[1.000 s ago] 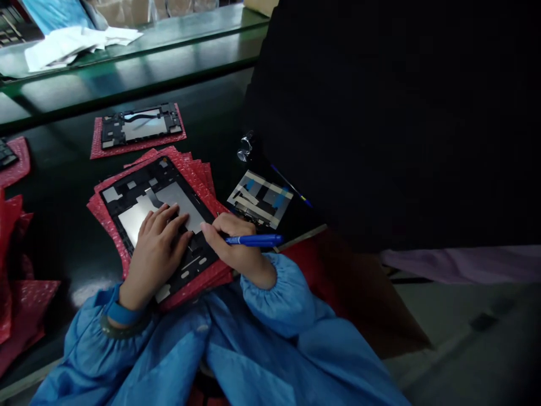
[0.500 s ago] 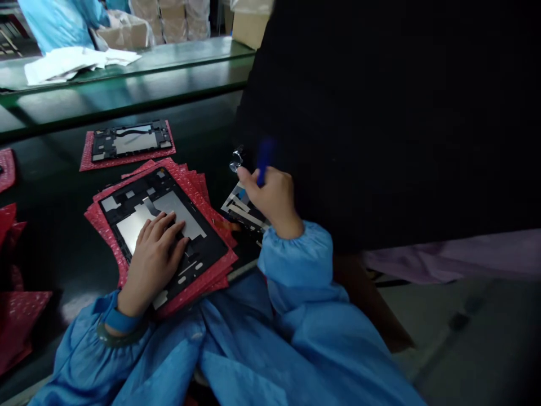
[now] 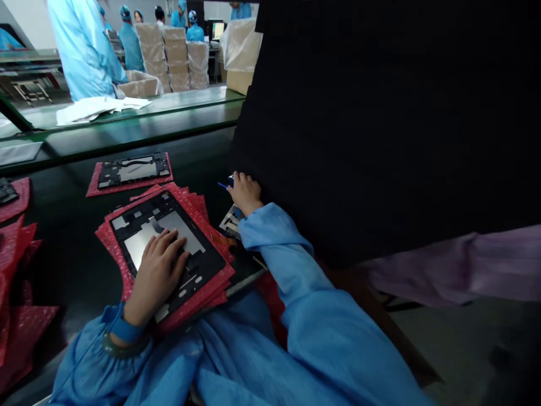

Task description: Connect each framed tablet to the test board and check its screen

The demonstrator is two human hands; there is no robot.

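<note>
My left hand lies with spread fingers on a tablet's black-framed inner panel. A short flat ribbon cable sticks up from the panel near its fingertips. Beneath the panel is a stack of pink bubble-wrap pouches. To the right, over the dark bench, my right hand is closed with fingers pointing down. A thin blue pen-like tool shows from under its fingers; most of it is hidden. Just below that hand a part with pale strips is partly covered by my sleeve.
A second tablet panel rests on pink wrap behind the stack. More pink pouches are at the left. A large black sheet blocks the right side. Across the green ledge are white papers, cartons and co-workers in blue.
My right hand, which held the blue tool upright, has moved forward and left and lowered toward the bench. My left hand stays on the panel. The view has tilted up.
</note>
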